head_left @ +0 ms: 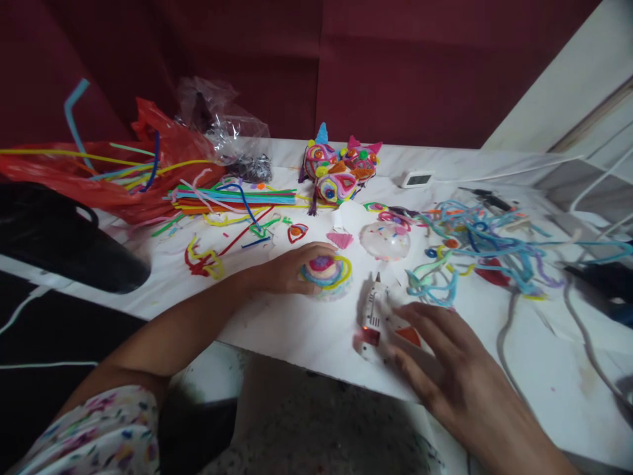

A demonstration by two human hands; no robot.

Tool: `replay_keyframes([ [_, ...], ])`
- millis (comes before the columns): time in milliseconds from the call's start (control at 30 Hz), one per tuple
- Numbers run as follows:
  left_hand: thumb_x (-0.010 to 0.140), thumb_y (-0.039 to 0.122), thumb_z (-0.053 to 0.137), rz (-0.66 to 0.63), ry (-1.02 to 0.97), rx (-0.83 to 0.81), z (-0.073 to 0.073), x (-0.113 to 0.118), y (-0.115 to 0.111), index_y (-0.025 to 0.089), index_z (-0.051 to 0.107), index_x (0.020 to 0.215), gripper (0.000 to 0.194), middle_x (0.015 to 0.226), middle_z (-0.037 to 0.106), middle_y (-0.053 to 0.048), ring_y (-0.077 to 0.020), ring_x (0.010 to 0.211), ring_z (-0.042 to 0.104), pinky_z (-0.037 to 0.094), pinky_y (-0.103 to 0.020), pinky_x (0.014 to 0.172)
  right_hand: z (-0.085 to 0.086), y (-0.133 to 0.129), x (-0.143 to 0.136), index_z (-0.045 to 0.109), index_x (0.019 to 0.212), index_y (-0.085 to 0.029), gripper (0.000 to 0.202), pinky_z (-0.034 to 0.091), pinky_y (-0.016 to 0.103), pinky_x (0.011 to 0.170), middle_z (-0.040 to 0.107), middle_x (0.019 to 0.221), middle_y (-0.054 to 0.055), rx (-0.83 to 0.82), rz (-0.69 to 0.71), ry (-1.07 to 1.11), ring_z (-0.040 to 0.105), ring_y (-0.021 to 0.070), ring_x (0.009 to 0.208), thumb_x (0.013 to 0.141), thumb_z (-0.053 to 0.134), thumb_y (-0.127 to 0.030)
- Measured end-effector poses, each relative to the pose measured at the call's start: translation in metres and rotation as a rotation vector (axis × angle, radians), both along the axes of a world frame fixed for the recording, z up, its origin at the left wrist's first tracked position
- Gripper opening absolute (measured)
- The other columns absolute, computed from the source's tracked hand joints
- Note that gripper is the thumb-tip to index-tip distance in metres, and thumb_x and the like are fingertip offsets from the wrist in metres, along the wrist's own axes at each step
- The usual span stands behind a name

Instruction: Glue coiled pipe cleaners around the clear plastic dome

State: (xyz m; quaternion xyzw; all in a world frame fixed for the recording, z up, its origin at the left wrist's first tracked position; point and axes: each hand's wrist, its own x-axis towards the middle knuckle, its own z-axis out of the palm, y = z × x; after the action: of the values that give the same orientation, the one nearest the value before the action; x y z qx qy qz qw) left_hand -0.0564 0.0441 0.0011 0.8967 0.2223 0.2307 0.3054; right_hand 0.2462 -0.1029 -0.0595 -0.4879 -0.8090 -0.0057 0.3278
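Note:
My left hand (291, 267) is closed around the side of a round craft piece (326, 269), a clear dome partly covered with coiled pipe cleaners in pink, cream, blue and yellow. To its right a white hot glue gun (372, 309) lies on the tabletop, nozzle pointing away, a reddish glow near its back end. Beside the gun hovers my right hand (448, 359), fingers apart with nothing in them. An orange piece (408, 336) shows just beyond its fingers. Farther back are a clear plastic dome (386, 241) with bits stuck on and a pink coiled triangle (339, 239).
Finished colourful pipe-cleaner faces (341, 163) stand at the back, left of a small white digital display (416, 179). Tangled pipe cleaners (479, 231) spread on the right, near grey cables. On the left lie a red plastic bag (163, 142), straight pipe cleaners (237, 198) and a black object (64, 237).

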Motion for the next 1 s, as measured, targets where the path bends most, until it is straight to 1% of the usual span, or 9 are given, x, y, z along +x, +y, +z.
replay_keyframes([
  [100, 0.072, 0.028, 0.063, -0.006, -0.001, 0.020, -0.003, 0.000, 0.001, 0.016, 0.037, 0.121, 0.058, 0.132, 0.040, -0.015, -0.0251, 0.127, 0.037, 0.032, -0.043, 0.105, 0.029, 0.032, -0.023, 0.083, 0.135, -0.026, 0.029, 0.072, 0.042, 0.080, 0.086, 0.115, 0.012, -0.111, 0.082, 0.195, 0.085, 0.0290, 0.093, 0.119, 0.066, -0.043],
  [133, 0.071, 0.027, 0.064, -0.004, 0.004, 0.025, -0.003, 0.000, 0.001, 0.016, 0.037, 0.122, 0.058, 0.132, 0.040, -0.015, -0.0250, 0.127, 0.037, 0.031, -0.042, 0.105, 0.035, 0.046, -0.030, 0.083, 0.133, -0.025, 0.029, 0.071, 0.041, 0.079, 0.085, 0.108, 0.010, -0.160, 0.099, 0.213, 0.083, 0.0276, 0.087, 0.116, 0.068, -0.043],
  [233, 0.071, 0.027, 0.063, -0.007, 0.025, 0.032, -0.003, 0.001, -0.001, 0.017, 0.035, 0.123, 0.060, 0.131, 0.041, -0.013, -0.0245, 0.125, 0.039, 0.033, -0.042, 0.104, 0.046, 0.083, -0.046, 0.086, 0.123, -0.024, 0.026, 0.063, 0.036, 0.072, 0.084, 0.096, 0.007, -0.325, 0.151, 0.211, 0.077, 0.0253, 0.077, 0.105, 0.078, -0.042],
  [300, 0.070, 0.026, 0.063, -0.012, 0.036, 0.038, -0.002, 0.003, -0.003, 0.018, 0.034, 0.123, 0.061, 0.130, 0.042, -0.012, -0.0238, 0.124, 0.041, 0.034, -0.042, 0.103, 0.046, 0.099, -0.049, 0.085, 0.107, -0.026, 0.017, 0.057, 0.034, 0.069, 0.080, 0.083, 0.004, -0.409, 0.172, 0.211, 0.072, 0.0233, 0.070, 0.104, 0.074, -0.037],
  [400, 0.067, 0.023, 0.063, 0.011, 0.070, 0.050, 0.000, 0.006, -0.005, 0.018, 0.036, 0.122, 0.061, 0.127, 0.044, -0.011, -0.0238, 0.122, 0.042, 0.036, -0.041, 0.102, 0.039, 0.109, -0.045, 0.083, 0.093, -0.026, 0.018, 0.052, 0.033, 0.066, 0.076, 0.074, 0.003, -0.483, 0.184, 0.209, 0.068, 0.0221, 0.066, 0.104, 0.070, -0.034],
  [500, 0.066, 0.021, 0.063, 0.034, 0.105, 0.042, 0.002, 0.008, -0.006, 0.018, 0.035, 0.121, 0.062, 0.127, 0.044, -0.011, -0.0243, 0.122, 0.042, 0.036, -0.041, 0.102, 0.033, 0.112, -0.037, 0.084, 0.095, -0.026, 0.017, 0.049, 0.032, 0.061, 0.078, 0.074, 0.003, -0.511, 0.175, 0.181, 0.065, 0.0217, 0.063, 0.103, 0.070, -0.032],
  [600, 0.067, 0.021, 0.063, 0.028, 0.106, 0.033, 0.001, 0.008, -0.006, 0.018, 0.034, 0.123, 0.063, 0.129, 0.042, -0.012, -0.0250, 0.123, 0.041, 0.036, -0.040, 0.102, 0.029, 0.116, -0.032, 0.086, 0.097, -0.026, 0.019, 0.051, 0.033, 0.060, 0.080, 0.076, 0.003, -0.486, 0.174, 0.101, 0.066, 0.0219, 0.062, 0.104, 0.068, -0.026],
  [767, 0.068, 0.024, 0.063, 0.007, 0.080, 0.041, -0.004, 0.005, -0.003, 0.020, 0.031, 0.126, 0.066, 0.132, 0.039, -0.012, -0.0259, 0.124, 0.039, 0.035, -0.041, 0.103, 0.025, 0.128, -0.034, 0.089, 0.097, -0.028, 0.022, 0.060, 0.035, 0.068, 0.086, 0.082, 0.005, -0.450, 0.175, 0.018, 0.076, 0.0252, 0.070, 0.102, 0.071, -0.016],
  [1000, 0.069, 0.022, 0.063, -0.007, 0.070, 0.030, -0.004, 0.005, -0.003, 0.019, 0.031, 0.126, 0.066, 0.132, 0.039, -0.012, -0.0253, 0.125, 0.038, 0.033, -0.041, 0.104, 0.028, 0.136, -0.040, 0.091, 0.099, -0.025, 0.021, 0.058, 0.034, 0.071, 0.089, 0.087, 0.006, -0.444, 0.189, -0.040, 0.080, 0.0253, 0.071, 0.099, 0.074, -0.012],
])
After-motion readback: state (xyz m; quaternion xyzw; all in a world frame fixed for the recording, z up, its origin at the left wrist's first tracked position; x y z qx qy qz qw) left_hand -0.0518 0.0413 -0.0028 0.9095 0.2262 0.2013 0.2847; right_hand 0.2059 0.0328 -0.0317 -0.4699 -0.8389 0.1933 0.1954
